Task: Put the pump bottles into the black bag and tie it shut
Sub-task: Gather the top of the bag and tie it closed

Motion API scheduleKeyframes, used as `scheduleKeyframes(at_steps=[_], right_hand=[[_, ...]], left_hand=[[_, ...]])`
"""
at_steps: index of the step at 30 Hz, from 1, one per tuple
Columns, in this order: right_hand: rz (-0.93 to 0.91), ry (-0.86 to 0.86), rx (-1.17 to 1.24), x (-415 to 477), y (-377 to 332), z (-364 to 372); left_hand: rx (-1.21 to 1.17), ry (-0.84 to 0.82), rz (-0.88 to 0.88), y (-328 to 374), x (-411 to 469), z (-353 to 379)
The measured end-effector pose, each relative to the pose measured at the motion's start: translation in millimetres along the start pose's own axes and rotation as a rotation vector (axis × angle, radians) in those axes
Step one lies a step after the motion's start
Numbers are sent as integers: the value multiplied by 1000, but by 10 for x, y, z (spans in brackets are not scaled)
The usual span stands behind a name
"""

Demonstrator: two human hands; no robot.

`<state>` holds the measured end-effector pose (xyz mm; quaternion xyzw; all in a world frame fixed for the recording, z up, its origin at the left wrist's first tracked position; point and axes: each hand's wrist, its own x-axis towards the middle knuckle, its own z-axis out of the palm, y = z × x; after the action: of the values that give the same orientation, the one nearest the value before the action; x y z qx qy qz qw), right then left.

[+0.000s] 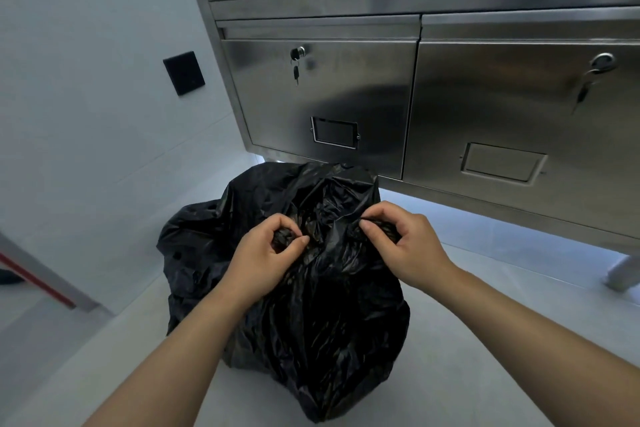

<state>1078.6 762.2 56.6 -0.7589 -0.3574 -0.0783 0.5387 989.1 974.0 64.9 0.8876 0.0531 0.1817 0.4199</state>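
Observation:
A bulging black plastic bag (311, 315) stands on the pale floor in front of me. My left hand (263, 253) grips a bunched fold of the bag's top edge between curled fingers and thumb. My right hand (398, 246) pinches another gathered fold of the top edge, a short way to the right. The two bunches are apart, with crumpled plastic between them. No pump bottles are visible; the bag's inside is hidden.
A stainless steel cabinet (346, 94) with locked drawers and hanging keys stands just behind the bag, on legs (623, 270). A white wall with a black plate (183, 73) is at the left. A door frame edge (52, 284) shows at lower left.

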Motion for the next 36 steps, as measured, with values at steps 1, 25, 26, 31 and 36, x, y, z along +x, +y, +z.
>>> scheduleKeyframes(at_steps=[1,25,26,31,36], right_hand=[[1,-12,-23,-24,45,-26],[-160,-204,-320,-34,-11,-325],[-142,-246,-361,-70,34,-353],[-27,-354,-369,-188,161,-428],[29,-408,-487,-253,215,-473]], left_hand=[[25,1,-3,-47,-10,-38],[357,-264,193,122,13,-263],[393,-289,194,86,-28,-282],[433,-301,266,-57,-155,-248],[530,-295,196,-251,-179,-275]])
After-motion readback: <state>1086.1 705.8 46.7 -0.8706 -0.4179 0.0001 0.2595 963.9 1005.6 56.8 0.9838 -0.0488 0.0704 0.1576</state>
